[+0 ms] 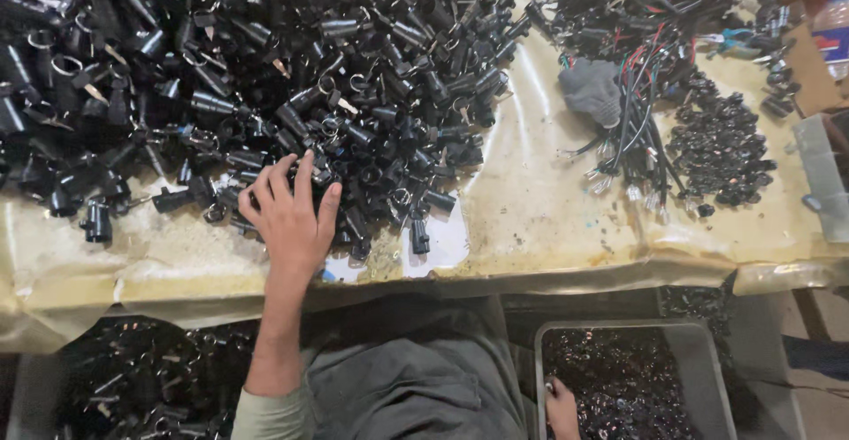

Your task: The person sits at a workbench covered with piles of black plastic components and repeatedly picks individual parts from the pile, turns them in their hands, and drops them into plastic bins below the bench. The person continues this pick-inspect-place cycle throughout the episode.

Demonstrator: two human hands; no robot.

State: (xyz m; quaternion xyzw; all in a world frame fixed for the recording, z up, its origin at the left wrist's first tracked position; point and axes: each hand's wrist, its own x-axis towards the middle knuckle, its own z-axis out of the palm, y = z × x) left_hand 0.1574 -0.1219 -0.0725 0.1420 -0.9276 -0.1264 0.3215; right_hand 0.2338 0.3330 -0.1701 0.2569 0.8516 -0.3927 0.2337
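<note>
Grey lap cloth (416, 387) nearest cam, person seated at the bench. Right hand (562, 409) down in grey bin (707, 352) of small dark bits, mostly cut off by frame, can't tell if fingers are closed or what they hold. Left hand (292, 214) reaching up, fingers spread & laid flat on edge of black cylindrical parts pile (265, 68), not pinching yet.

Step imo: picking a part off the pile. Next move needs fingers curling round one piece w/o dragging its neighbours.

Surface: bench w/ yellowish plastic sheet (531, 201), wrinkled, glossy. Wire harness bundle (637, 130) + grey glove (591, 91) to the right, small black caps heap (721, 148) beside. 2nd bin of black parts (141, 378) under bench left. Room otherwise not visible.
</note>
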